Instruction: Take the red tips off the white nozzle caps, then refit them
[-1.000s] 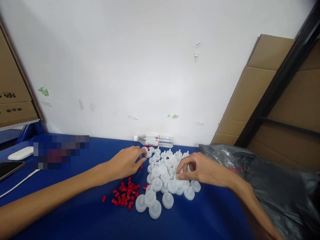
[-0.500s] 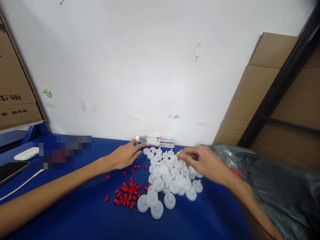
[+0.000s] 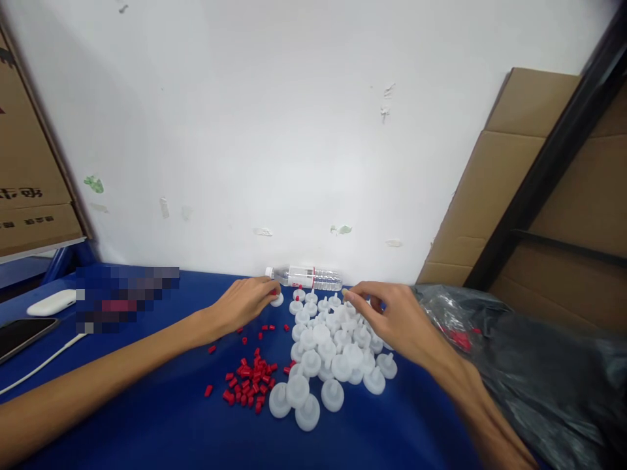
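Note:
My left hand (image 3: 246,299) is closed, its fingers pinched at the red tip of a white nozzle cap (image 3: 277,301) with a round base. Past the left edge of the white pile, that cap is at table height. My right hand (image 3: 386,313) has thumb and forefinger brought together above the back of the pile of white nozzle caps (image 3: 353,356); whatever is between the fingertips is hidden. Another white cap with a red tip (image 3: 299,294) stands at the pile's back left. Small red caps (image 3: 252,378) lie heaped left of the white ones, with several scattered around.
A clear plastic bottle (image 3: 313,277) lies on its side against the wall. A white case (image 3: 51,302), a phone (image 3: 24,336) and a white cable (image 3: 36,375) are at the left. On the right are a black plastic bag (image 3: 539,365) and cardboard (image 3: 490,189).
My left hand has closed from spread fingers onto a white nozzle cap and shifted it slightly left, away from the others. My right hand has risen slightly and moved a little left.

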Action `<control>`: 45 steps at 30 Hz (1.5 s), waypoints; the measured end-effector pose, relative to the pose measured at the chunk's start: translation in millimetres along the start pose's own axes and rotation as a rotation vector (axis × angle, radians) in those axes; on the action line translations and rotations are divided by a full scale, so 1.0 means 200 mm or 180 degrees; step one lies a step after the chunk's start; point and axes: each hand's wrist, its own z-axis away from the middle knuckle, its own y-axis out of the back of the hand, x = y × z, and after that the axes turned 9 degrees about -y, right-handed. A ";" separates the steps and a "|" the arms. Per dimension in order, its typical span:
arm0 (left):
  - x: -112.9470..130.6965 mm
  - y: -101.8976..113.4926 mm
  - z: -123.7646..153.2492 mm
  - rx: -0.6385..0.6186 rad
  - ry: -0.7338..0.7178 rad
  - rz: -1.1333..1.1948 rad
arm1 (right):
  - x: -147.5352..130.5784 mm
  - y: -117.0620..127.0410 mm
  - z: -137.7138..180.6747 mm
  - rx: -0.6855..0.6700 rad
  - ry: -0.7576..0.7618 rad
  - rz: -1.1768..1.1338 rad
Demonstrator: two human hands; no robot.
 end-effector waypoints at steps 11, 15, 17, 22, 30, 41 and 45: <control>0.40 0.18 0.05 0.0746 -0.0972 -0.0134 | -0.19 -0.17 0.09 0.0610 0.1631 0.0345; 0.41 0.18 0.06 0.0482 -0.0961 -0.0505 | -0.20 -0.19 0.08 0.0789 0.1730 0.0288; 0.42 0.18 0.05 0.0328 -0.0849 -0.0402 | -0.20 -0.19 0.07 0.0756 0.1752 0.0376; 0.45 0.17 0.05 0.0545 -0.0534 0.0578 | -0.22 -0.18 0.07 0.1005 0.1924 0.0811; 0.30 0.26 -0.02 0.0428 0.0628 0.1057 | 0.00 0.00 0.02 0.1570 0.0699 0.1043; 0.22 0.08 0.02 -0.0520 0.0330 0.0394 | -0.02 -0.03 0.02 -0.0251 0.0279 0.0077; 0.20 0.05 0.02 -0.0648 0.0251 0.0370 | -0.02 -0.03 0.03 -0.0557 0.0074 0.0188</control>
